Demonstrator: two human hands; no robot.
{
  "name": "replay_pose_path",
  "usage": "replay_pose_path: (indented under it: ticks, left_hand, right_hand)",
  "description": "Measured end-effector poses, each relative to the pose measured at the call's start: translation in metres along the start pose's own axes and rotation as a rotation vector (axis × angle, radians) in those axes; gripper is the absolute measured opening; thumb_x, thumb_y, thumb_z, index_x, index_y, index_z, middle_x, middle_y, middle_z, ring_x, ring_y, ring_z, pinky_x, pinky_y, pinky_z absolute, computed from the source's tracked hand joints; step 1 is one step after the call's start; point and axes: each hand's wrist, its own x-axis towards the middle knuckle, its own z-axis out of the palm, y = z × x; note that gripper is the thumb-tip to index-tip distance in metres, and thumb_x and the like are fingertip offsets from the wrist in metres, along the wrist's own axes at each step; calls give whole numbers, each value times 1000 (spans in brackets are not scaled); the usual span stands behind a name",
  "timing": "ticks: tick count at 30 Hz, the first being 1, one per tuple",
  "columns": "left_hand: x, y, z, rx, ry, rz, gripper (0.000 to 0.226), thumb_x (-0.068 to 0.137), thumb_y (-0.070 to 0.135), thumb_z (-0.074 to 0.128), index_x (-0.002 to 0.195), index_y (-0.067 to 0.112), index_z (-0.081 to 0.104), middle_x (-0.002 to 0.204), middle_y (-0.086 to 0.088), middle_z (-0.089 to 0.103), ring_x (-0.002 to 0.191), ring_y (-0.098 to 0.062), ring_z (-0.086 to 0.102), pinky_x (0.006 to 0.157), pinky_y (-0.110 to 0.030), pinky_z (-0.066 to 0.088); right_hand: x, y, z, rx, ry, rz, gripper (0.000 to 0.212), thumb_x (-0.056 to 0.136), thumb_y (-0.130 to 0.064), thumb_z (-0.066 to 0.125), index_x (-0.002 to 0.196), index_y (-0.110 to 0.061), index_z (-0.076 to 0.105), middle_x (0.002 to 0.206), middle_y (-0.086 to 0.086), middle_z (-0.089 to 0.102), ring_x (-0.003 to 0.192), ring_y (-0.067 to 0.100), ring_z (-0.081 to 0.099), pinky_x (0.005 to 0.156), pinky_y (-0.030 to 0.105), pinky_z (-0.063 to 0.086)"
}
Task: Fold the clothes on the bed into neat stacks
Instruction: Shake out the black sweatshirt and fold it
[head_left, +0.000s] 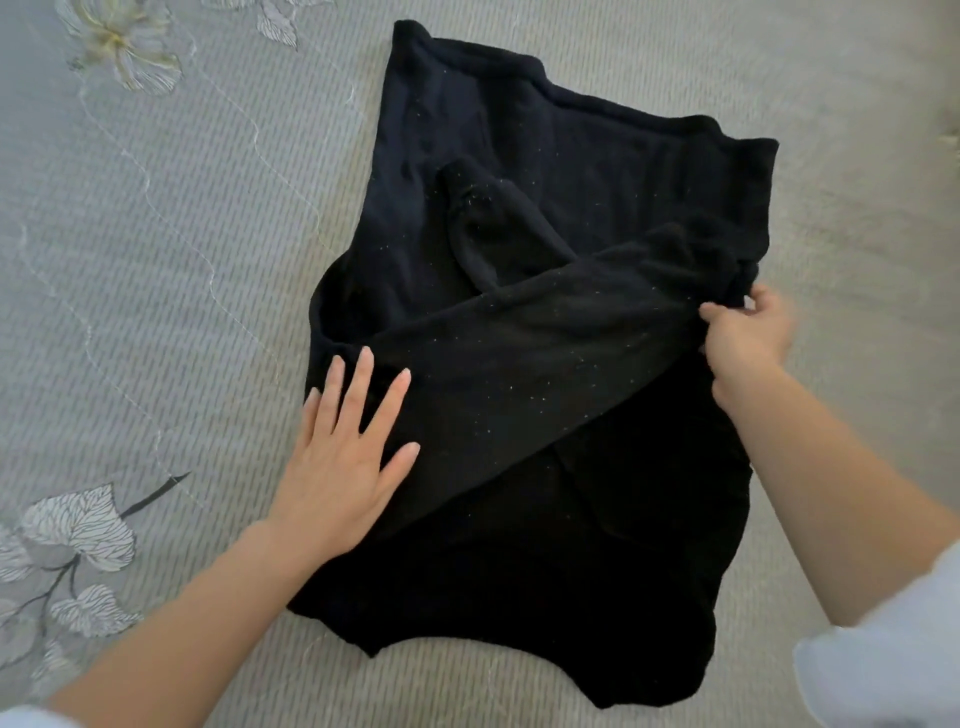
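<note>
The black sweater (571, 171) lay spread out on the bed in front of me, its hem towards the far side and its darker end nearest my body. It rested on a grey ribbed bedspread (156, 260). One sleeve (519, 374) ran slantwise across the sweater, from its right edge down to its left edge. My left hand (343, 457) was released and flat, fingers straight and a little spread. The palm pressed the lower end of that sleeve near the left edge of the sweater, and the outer fingers reached just past it onto the cloth beneath. My right hand (748, 332) grasped the sleeve at its upper end, at the right edge of the sweater, with fingers and thumb curled round a bunched fold of the black cloth. A second sleeve (488, 228) lay under the first in the middle of the sweater, its cuff pointing away from me. The bedspread bore pale stitched leaves (78, 525) near my left forearm and a flower (124, 47) at the far left. A white cuff (883, 649) showed on my right arm.
</note>
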Motion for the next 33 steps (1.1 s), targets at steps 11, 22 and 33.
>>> replay_pose_path:
  ticks: [11, 22, 33]
  left_hand:
    - [-6, -1, 15, 102, -44, 31, 67, 93, 58, 14, 153, 30, 4, 160, -8, -11, 146, -27, -13, 117, -46, 2]
    - [-115, -26, 6, 120, -257, 380, 74, 88, 56, 38, 150, 18, 25, 160, -8, 11, 148, -22, 5, 118, -37, 2]
    - [-108, 1, 4, 55, -88, 275, 39, 94, 21, 43, 131, 21, 55, 152, 4, 34, 144, -3, 0, 118, -31, -4]
  right_hand:
    - [-98, 81, -9, -1043, -457, -611, 63, 99, -45, 34, 153, -31, 4, 162, -1, -6, 147, 17, -12, 119, 39, 0]
    - [-147, 190, -159, -997, -492, -844, 63, 91, -19, 31, 153, -20, 17, 160, 2, 17, 148, 17, 12, 117, 37, 16]
    - [-147, 189, -133, -1069, -495, -962, 28, 92, -23, 52, 117, -16, 62, 147, 6, 44, 144, 24, 24, 116, 37, 16]
